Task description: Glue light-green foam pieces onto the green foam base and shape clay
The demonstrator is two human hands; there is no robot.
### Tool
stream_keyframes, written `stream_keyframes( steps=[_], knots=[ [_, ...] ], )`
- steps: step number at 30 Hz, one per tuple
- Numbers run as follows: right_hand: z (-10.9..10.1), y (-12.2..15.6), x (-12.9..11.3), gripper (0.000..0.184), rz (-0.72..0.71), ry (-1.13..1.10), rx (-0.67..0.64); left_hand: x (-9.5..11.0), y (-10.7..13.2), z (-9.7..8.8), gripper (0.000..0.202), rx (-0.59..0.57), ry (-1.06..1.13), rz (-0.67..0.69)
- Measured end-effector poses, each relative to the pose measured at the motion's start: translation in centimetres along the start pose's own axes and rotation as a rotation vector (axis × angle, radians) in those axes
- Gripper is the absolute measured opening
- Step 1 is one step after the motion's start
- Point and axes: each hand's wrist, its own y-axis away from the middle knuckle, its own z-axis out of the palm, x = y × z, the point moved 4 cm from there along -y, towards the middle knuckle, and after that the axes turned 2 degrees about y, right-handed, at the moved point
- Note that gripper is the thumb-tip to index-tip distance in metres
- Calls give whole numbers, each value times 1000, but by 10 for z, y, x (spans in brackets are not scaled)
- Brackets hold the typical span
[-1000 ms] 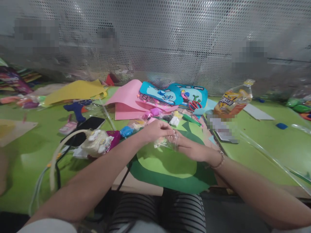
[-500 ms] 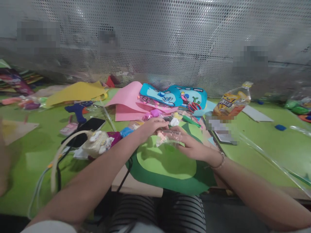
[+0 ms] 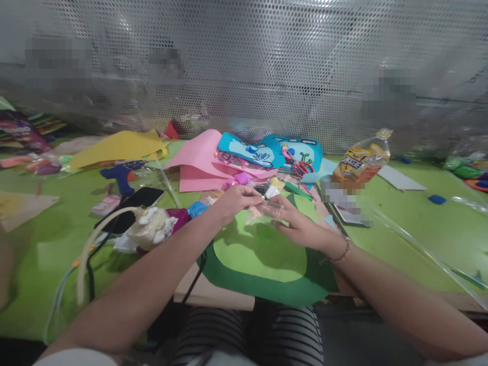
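Note:
Between my two hands is a small clear plastic bag [image 3: 273, 208] with a pale peach lump inside, likely modelling clay. My left hand [image 3: 244, 198] pinches the bag's left edge with thumb and fingertips. On the other side, my right hand [image 3: 301, 223] grips it between thumb and fingers. Below them lies a light green paper shape [image 3: 259, 259] on a larger dark green sheet [image 3: 320, 282]. Just beyond the hands are a white lump [image 3: 272, 191], a magenta lump [image 3: 243, 178] and a green marker-like stick [image 3: 298, 191].
Behind are blue craft cutouts [image 3: 247, 151], red-handled scissors [image 3: 304, 169] and pink sheets [image 3: 198, 162]. To the left lie a blue glue gun [image 3: 121, 178], a phone [image 3: 147, 201] and a cream strapped pouch [image 3: 152, 226]. A bottle of orange contents [image 3: 362, 162] stands right.
My left fingers have shifted slightly and now pinch the bag's edge. The bag is stretched a little differently between both hands. The view has moved slightly.

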Motion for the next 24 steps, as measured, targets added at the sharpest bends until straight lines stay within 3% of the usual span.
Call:
stream_keyframes(
  steps=[6, 11, 17, 20, 24],
  knots=[
    [-5, -2, 6, 54, -74, -21, 40, -3, -2, 1, 13, 22, -5, 32],
    [-8, -2, 5, 47, -92, -15, 101, -2, -2, 4, 11, 12, 150, -16],
    [-9, -2, 2, 61, 17, -10, 61, 9, 5, 4, 17, 54, 387, -140],
    [-10, -2, 3, 70, 74, -17, 38, 10, 6, 1, 10, 126, 412, -144],
    [-10, -1, 5, 73, 109, -63, -5, 9, 6, 2, 15, 96, 375, -128]
  ],
)
